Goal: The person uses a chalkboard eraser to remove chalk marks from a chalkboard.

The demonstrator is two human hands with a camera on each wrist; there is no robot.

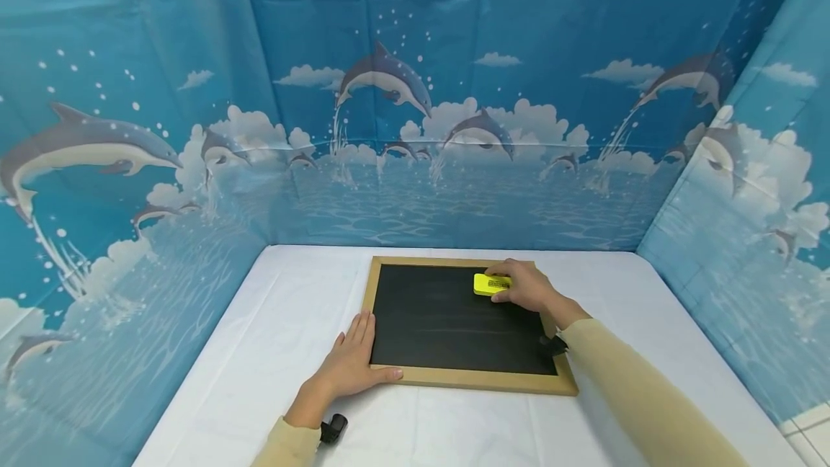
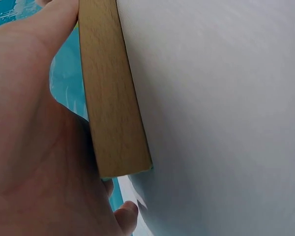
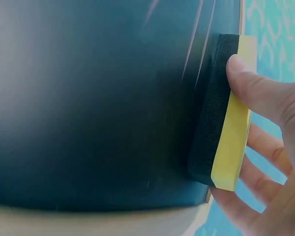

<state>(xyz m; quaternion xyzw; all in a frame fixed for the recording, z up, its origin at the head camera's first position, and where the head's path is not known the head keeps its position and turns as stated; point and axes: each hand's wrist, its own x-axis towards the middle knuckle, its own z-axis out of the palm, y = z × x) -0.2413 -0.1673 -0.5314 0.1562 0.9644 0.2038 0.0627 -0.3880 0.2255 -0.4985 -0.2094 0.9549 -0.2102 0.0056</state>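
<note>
A blackboard (image 1: 441,319) with a light wooden frame (image 1: 480,379) lies flat on the table. My left hand (image 1: 349,365) rests at its near left corner, fingers straight along the left side and thumb on the bottom edge. In the left wrist view, the palm is beside the frame's corner (image 2: 115,123). Near the board's far right corner, my right hand (image 1: 530,288) holds a yellow board eraser (image 1: 483,285) between thumb and fingers. Its black felt side (image 3: 211,118) faces the board in the right wrist view. Faint pale streaks (image 3: 189,54) show on the black surface beside it.
A white cloth (image 1: 311,287) covers the table. Blue curtains (image 1: 454,193) printed with dolphins hang behind it and on both sides. A dark wrist camera (image 1: 333,429) is strapped at the left wrist and another (image 1: 553,344) at the right.
</note>
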